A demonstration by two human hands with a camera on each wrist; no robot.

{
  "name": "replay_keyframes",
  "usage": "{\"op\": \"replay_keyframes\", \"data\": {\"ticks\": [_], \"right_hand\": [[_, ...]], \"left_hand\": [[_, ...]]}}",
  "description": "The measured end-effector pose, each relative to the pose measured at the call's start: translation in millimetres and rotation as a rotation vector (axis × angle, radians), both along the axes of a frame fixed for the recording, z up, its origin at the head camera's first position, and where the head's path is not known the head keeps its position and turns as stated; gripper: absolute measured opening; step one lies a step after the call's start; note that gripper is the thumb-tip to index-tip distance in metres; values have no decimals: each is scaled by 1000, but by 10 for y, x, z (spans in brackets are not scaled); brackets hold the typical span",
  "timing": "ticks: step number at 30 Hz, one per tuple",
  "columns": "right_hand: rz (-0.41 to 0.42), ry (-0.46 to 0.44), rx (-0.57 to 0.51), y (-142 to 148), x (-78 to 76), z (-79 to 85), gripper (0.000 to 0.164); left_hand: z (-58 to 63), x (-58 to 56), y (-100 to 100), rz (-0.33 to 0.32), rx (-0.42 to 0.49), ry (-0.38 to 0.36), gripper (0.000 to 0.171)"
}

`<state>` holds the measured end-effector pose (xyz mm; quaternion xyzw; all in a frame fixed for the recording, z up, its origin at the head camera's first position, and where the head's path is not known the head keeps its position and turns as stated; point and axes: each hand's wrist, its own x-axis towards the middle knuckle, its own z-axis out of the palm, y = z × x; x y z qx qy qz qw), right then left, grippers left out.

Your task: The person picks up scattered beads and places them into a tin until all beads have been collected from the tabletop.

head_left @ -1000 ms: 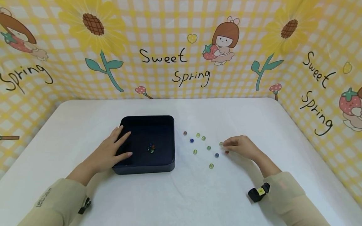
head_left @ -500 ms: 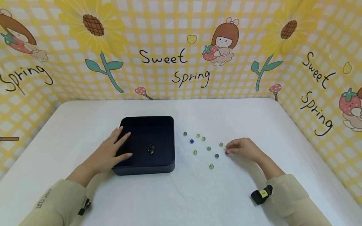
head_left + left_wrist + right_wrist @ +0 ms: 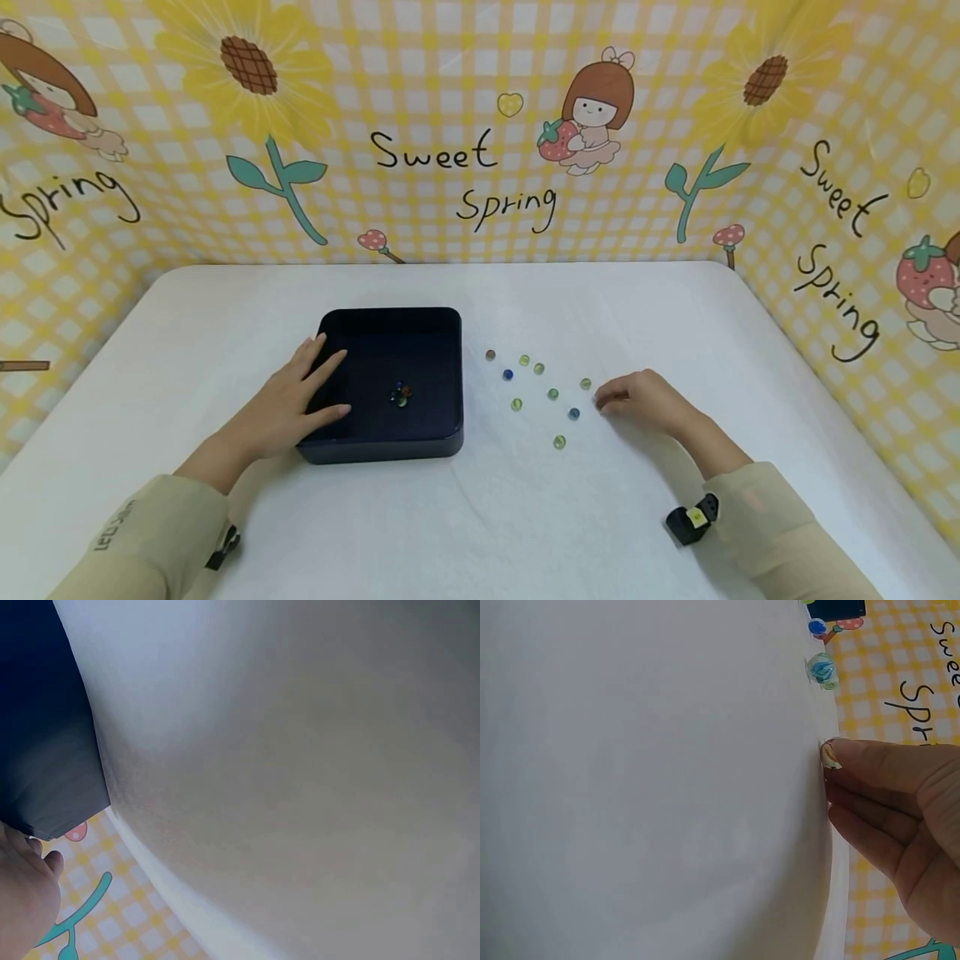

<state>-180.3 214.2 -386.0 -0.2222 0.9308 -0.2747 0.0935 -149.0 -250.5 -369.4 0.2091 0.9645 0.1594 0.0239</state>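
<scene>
My left hand (image 3: 281, 404) lies with fingers spread over the left rim of a dark blue square tray (image 3: 423, 448). Inside the tray sits a small cluster of glass marbles (image 3: 401, 394). On the right, my right hand (image 3: 643, 402) is low over the white table, pinching a marble (image 3: 830, 755) with reddish and yellow swirls between thumb and fingertips. From the head that marble is hidden by the fingers. Just left of the fingertips lie a pale green marble (image 3: 586, 384) and a blue-grey marble (image 3: 573, 413).
More loose marbles lie between tray and right hand, among them a brown marble (image 3: 491, 355), a blue marble (image 3: 507, 375) and a green marble (image 3: 559, 442). A yellow checked cloth backdrop (image 3: 427, 212) stands along the table's back and sides.
My right hand has shifted slightly right and nearer, from beside the pale green marble to the reddish marble, which its fingers have taken hold of. The left hand and tray stay put.
</scene>
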Motion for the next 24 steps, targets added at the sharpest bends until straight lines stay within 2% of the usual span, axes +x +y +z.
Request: {"op": "replay_keyframes", "data": {"ticks": [17, 24], "right_hand": [[-4, 65, -13, -20, 20, -19, 11], [-33, 45, -58, -20, 14, -10, 12]], "left_hand": [[-14, 6, -5, -9, -1, 11, 76], [-10, 6, -8, -4, -3, 17, 76]]}}
